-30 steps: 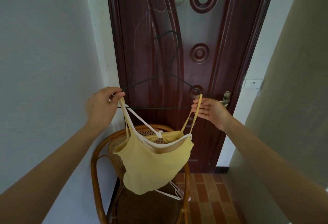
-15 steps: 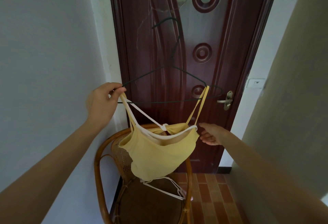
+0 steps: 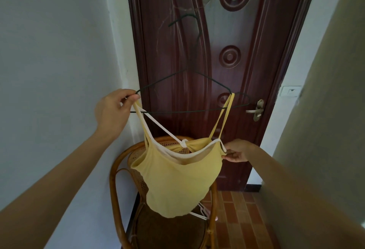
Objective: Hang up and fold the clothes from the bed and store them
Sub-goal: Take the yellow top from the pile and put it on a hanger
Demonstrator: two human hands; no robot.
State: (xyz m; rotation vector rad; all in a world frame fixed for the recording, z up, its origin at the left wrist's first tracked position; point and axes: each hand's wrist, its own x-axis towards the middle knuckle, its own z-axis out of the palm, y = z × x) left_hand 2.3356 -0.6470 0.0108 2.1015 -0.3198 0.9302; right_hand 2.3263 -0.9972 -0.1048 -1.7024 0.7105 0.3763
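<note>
A yellow strappy top [image 3: 177, 181] with white trim hangs from a thin dark wire hanger [image 3: 189, 98] in front of a dark red door. Its right strap lies over the hanger's right arm. My left hand [image 3: 112, 114] pinches the hanger's left end together with the top's left strap. My right hand [image 3: 237, 152] pinches the top's upper right edge next to its white trim. The hanger's hook points up, free of any support.
A rattan chair [image 3: 122, 171] stands below the top, against the white wall on the left. The dark red door [image 3: 266, 41] has a metal handle [image 3: 256, 110] on its right. A light switch [image 3: 290, 90] sits on the right wall. Brick-tiled floor [image 3: 237, 219] lies below.
My right hand let go of the right strap at the hanger, dropped down and took hold of the top's upper right edge. The hanger rose a little.
</note>
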